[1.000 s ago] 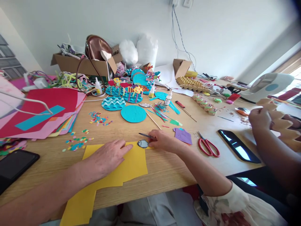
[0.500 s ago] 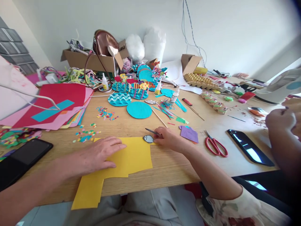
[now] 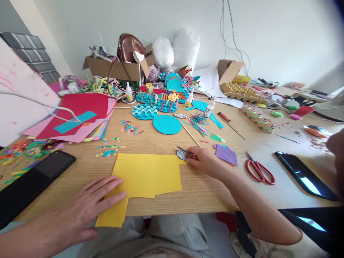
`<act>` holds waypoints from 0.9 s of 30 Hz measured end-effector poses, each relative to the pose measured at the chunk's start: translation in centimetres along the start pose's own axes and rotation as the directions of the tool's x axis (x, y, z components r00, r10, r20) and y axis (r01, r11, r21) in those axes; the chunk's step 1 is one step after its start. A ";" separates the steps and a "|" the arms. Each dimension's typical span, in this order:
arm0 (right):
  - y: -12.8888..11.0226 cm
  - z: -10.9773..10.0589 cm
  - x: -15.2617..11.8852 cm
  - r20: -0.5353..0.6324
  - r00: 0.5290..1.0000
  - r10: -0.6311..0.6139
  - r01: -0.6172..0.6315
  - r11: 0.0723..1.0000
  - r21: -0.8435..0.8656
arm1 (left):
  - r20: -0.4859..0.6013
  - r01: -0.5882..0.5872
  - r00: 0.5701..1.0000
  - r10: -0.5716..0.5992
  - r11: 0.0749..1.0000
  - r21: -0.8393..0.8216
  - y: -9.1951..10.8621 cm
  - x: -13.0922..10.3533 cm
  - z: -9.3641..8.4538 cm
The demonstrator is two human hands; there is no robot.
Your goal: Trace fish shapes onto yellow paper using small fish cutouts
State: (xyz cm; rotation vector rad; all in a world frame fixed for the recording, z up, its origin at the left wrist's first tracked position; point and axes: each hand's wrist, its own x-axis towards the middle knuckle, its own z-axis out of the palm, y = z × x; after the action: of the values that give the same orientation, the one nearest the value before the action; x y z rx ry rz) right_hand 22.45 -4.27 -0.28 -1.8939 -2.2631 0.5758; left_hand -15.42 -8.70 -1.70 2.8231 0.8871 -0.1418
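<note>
Yellow paper (image 3: 150,175) lies in front of me, one strip of it jutting past the table's front edge. My left hand (image 3: 99,197) rests at its lower left part, fingers stretched out, holding nothing. At the paper's upper right corner, my right hand (image 3: 200,157) has its fingers closed round a dark pencil (image 3: 185,151). Those fingers also touch a small grey fish cutout (image 3: 181,154), partly hidden beneath them. A purple piece of paper (image 3: 226,154) is just to the right of that hand. Farther right are red-handled scissors (image 3: 260,172).
Ahead are a turquoise disc (image 3: 167,124), glue bottles (image 3: 209,108) and decorated turquoise pieces. A black phone (image 3: 305,175) lies at right, another dark phone (image 3: 40,182) at left. Stacked coloured paper (image 3: 88,107) stands behind paper confetti (image 3: 110,147). Part of another person (image 3: 335,150) shows at the right edge.
My left hand has slid back from the middle of the yellow paper toward its lower left. My right hand stays by the fish cutout with the pencil. The view has turned slightly left.
</note>
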 end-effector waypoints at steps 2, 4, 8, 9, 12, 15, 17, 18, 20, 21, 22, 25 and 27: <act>0.3 0.2 -0.1 -0.006 1.000 0.015 -0.015 1.000 0.009 | -0.064 0.013 0.998 -0.011 0.999 0.036 0.5 0.1 -0.1; 0.4 0.4 -0.2 -0.013 0.999 0.041 -0.042 0.999 -0.010 | -0.126 -0.005 0.992 0.014 0.997 0.075 0.8 0.2 -0.2; -0.1 0.2 -0.7 -0.028 0.999 0.039 -0.041 0.995 -0.086 | -0.180 -0.063 0.980 0.085 0.990 0.126 1.0 0.2 -0.3; -0.3 0.1 -0.8 -0.029 0.999 0.036 -0.039 0.994 -0.107 | -0.178 -0.082 0.978 0.104 0.989 0.127 1.1 0.2 -0.3; -1.0 0.0 -1.0 -0.043 0.998 0.052 -0.059 0.982 -0.180 | -0.184 -0.135 0.971 0.154 0.984 0.113 1.4 0.4 -0.4; -1.0 0.5 -1.0 -0.078 0.996 0.045 -0.062 0.971 -0.230 | -0.236 -0.173 0.954 0.187 0.982 0.077 2.1 1.2 -0.5; -0.7 1.0 -0.9 -0.111 0.994 0.014 -0.042 0.967 -0.253 | -0.291 -0.177 0.939 0.186 0.983 0.055 2.7 1.9 -0.3; -0.4 1.3 -0.9 -0.132 0.991 -0.004 -0.031 0.964 -0.263 | -0.313 -0.177 0.932 0.183 0.983 0.047 3.0 2.3 -0.2; -0.1 1.6 -1.0 -0.190 0.982 -0.025 -0.027 0.964 -0.265 | -0.324 -0.184 0.927 0.186 0.982 0.039 3.5 2.9 -0.1; 0.0 1.6 -1.1 -0.225 0.974 -0.029 -0.030 0.967 -0.252 | -0.315 -0.187 0.930 0.190 0.982 0.038 3.7 3.1 0.0; 0.1 1.5 -1.2 -0.263 0.964 -0.032 -0.031 0.972 -0.231 | -0.301 -0.190 0.934 0.193 0.981 0.038 4.0 3.3 0.0; 0.1 0.8 -1.7 -0.389 0.919 -0.057 -0.006 0.987 -0.159 | -0.264 -0.208 0.941 0.212 0.977 0.047 4.7 3.9 -0.2; 0.1 0.2 -2.2 -0.467 0.881 -0.078 0.020 0.992 -0.128 | -0.242 -0.226 0.941 0.236 0.972 0.070 5.3 4.4 -0.5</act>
State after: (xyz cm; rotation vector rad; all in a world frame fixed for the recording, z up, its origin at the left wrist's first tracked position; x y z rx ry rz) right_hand 22.86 -6.40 -0.22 -1.7741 -2.0461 -0.0393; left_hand -8.76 -10.46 -1.13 3.0013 0.5914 0.2349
